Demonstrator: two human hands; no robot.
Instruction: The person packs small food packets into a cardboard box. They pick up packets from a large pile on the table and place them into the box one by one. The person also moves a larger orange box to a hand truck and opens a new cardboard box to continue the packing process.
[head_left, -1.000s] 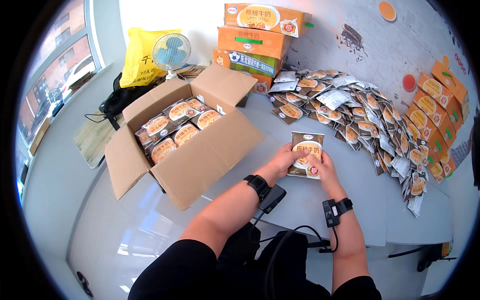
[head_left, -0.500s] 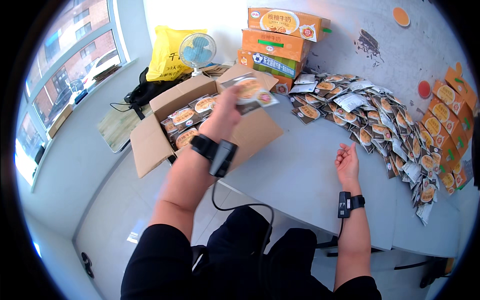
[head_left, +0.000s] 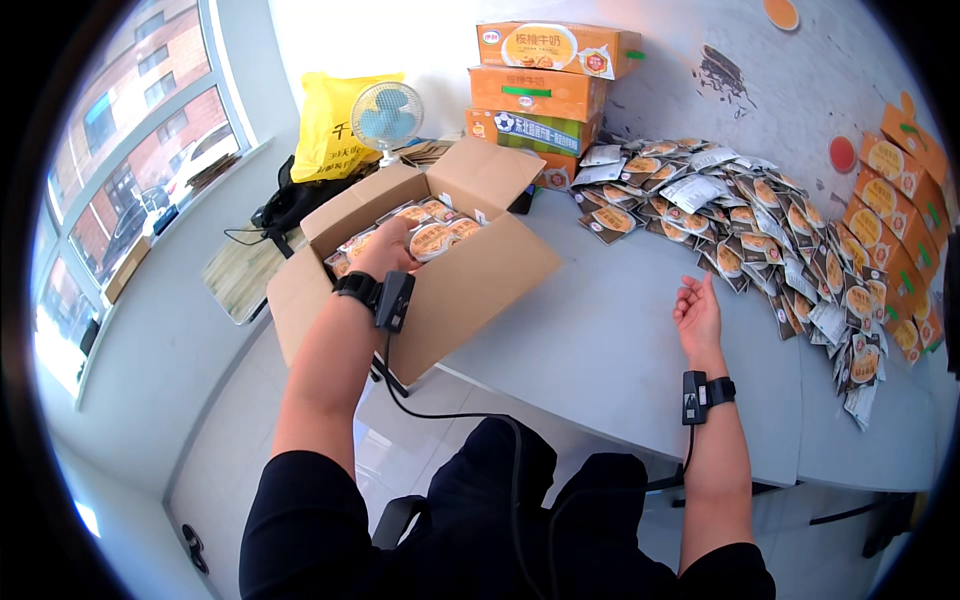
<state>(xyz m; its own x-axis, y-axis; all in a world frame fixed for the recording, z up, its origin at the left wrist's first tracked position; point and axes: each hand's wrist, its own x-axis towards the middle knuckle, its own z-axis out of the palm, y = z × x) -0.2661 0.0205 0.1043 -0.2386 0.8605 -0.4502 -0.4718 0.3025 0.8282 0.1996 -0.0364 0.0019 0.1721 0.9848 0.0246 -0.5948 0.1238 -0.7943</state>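
My left hand (head_left: 385, 252) reaches into an open cardboard box (head_left: 490, 290) at the left of the table. It grips a flat dark packet (head_left: 430, 241) with a round orange-and-white picture, thumb along its near side; the fingertips are partly hidden. Similar packets (head_left: 340, 262) lie in the box around the hand. My right hand (head_left: 697, 310) is over the grey table, palm turned up, its fingers loosely curled and apart with nothing in them. Right of it spreads a large heap of loose packets (head_left: 740, 215), some showing silver-white backs.
Orange cartons (head_left: 540, 90) are stacked at the back, with more cartons (head_left: 890, 230) along the right wall. A small fan (head_left: 388, 118) and a yellow bag (head_left: 335, 130) stand behind the box. A black cable (head_left: 455, 414) runs from my left wrist across my lap.
My left hand has moved left and down into the box, carrying a packet that was held above its far right side. My right hand has hardly moved.
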